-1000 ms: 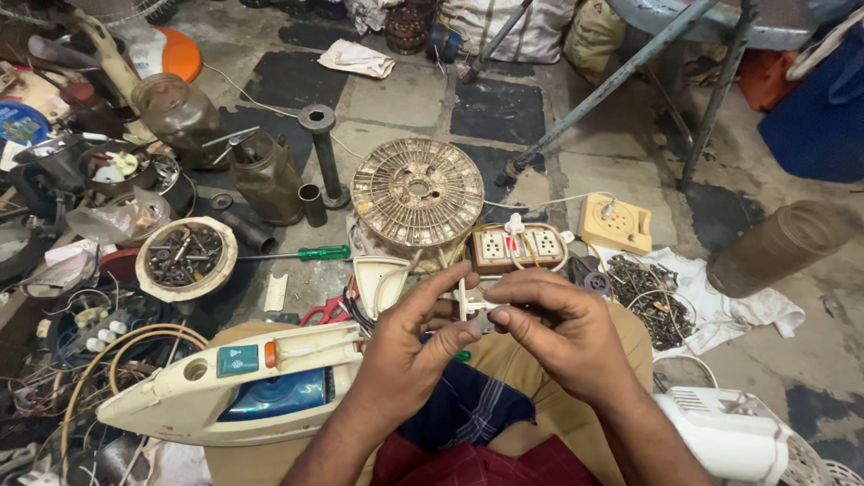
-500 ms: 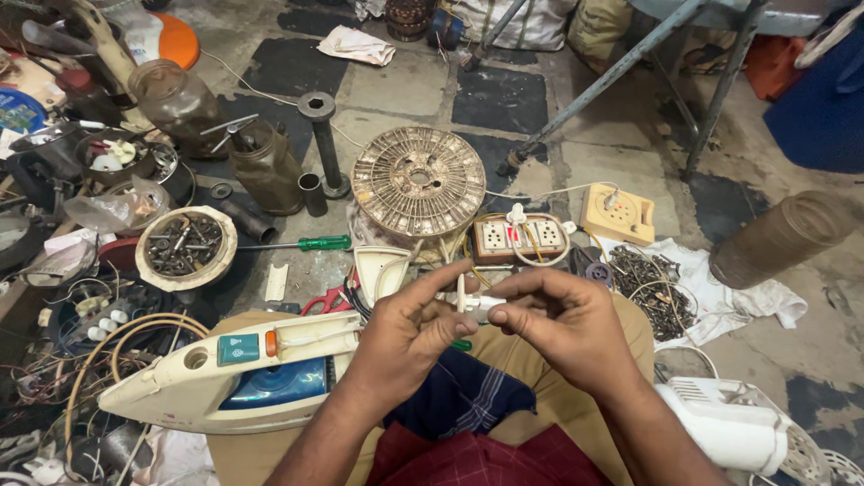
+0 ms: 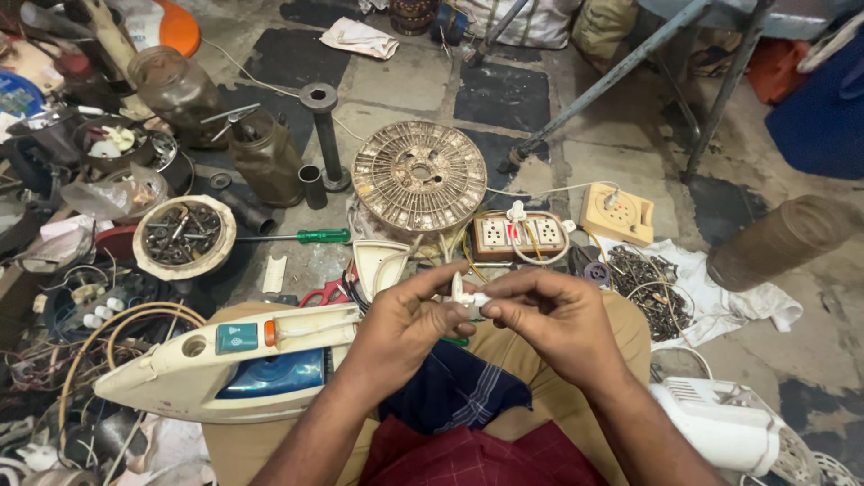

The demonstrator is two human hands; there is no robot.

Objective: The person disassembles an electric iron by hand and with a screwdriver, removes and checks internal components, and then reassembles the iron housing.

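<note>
Cluttered workshop floor, cracked tiles, repair parts everywhere; person seated, both hands working a small white plastic part (image 3: 466,295) over the lap.

Left hand (image 3: 400,328) and right hand (image 3: 540,319) meet at centre frame, fingertips of both pinched shut on the small white plastic part, which stands roughly upright between them; exact shape too small to tell. Cream-and-blue clothes iron (image 3: 229,364) lies on the left knee, just beside the left hand, its nose pointing left. Beyond the hands: round perforated metal disc (image 3: 419,175), socket board (image 3: 520,236) with a white plug and cord, yellow switch box (image 3: 617,213). Green-handled screwdriver (image 3: 306,237) lies left of the disc, near a bowl of screws (image 3: 184,236). White appliance (image 3: 720,425) sits by the right forearm.
</note>
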